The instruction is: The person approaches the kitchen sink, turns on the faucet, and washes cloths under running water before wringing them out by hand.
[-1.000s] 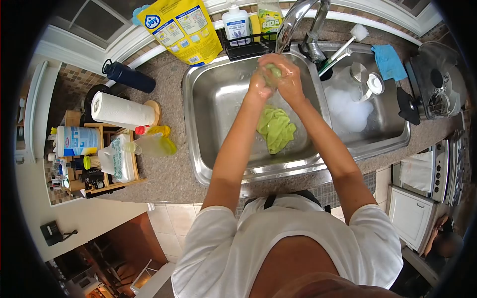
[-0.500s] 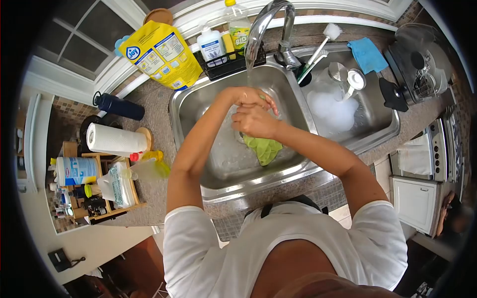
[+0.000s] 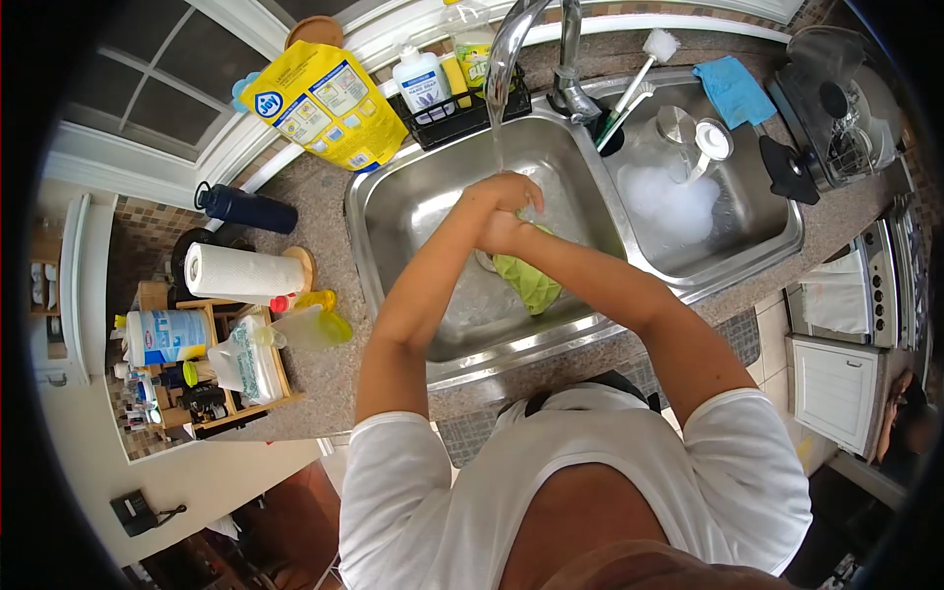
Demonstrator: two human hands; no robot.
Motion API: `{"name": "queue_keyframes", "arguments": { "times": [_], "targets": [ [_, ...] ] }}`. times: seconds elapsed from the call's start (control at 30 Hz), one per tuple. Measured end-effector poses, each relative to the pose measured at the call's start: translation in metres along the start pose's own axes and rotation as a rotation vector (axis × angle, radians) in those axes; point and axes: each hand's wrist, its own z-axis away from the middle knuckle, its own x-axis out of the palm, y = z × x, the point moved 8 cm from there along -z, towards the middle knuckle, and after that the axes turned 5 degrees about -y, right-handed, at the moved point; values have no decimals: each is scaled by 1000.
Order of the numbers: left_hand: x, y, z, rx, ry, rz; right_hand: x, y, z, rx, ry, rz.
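Over the left sink basin [image 3: 447, 339], my two hands are pressed together below the running faucet [image 3: 506, 59]. My left hand [image 3: 508, 191] is on top, palm down, with its bent fingers hanging toward the right. Under it, my right hand [image 3: 500, 233] closes round the left wrist, and its fingers are mostly hidden. A lime-green, crumpled cloth-like thing [image 3: 531, 283] with a raised pattern sits in the basin just below my hands. My right forearm covers part of it.
White foam [image 3: 674, 206] and a white-handled item [image 3: 712, 143] occupy the right basin. A black caddy [image 3: 460, 120] with bottles and a yellow Joy pouch [image 3: 339, 108] stand behind. Paper towels [image 3: 241, 273] and a spray bottle [image 3: 315, 329] are left; a blue cloth [image 3: 733, 91] hangs right.
My right hand has slid from the left hand's fingers back to its wrist. The view has shifted slightly, and the green thing is now more covered by my right forearm.
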Motion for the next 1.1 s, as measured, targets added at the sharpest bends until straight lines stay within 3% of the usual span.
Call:
{"name": "queue_keyframes", "arguments": {
  "times": [0.07,0.17,0.27,0.37,0.47,0.57,0.67,0.77,0.87,0.97,1.07,1.1],
  "targets": [
    [-22,-14,15,106,197,125,-8,-9,9,-85,-126,291],
    [-29,-39,73,-383,241,705,-56,-11,61,-226,397,37],
    [-28,-67,98,-412,439,790,-48,25,96,69,577,-188],
    [-21,-65,91,-412,400,555,-30,78,98,239,676,-814],
    [-22,-58,67,-219,529,191,-20,105,72,451,588,-1537],
    [-21,-33,60,-115,680,-111,-34,110,40,323,522,-1650],
    [-24,-26,60,-50,829,288,-38,109,15,298,502,-1886],
    [-31,-41,50,66,873,476,-49,105,4,320,480,-1934],
    [-34,-40,59,40,990,846,-61,100,2,364,454,-1927],
    [-40,-13,65,291,866,1281,-84,95,-1,262,372,-1638],
    [-39,-40,53,182,774,1414,-106,86,7,108,379,-1635],
    [-42,-38,55,243,794,1378,-110,85,13,142,364,-1670]
  ]
}}
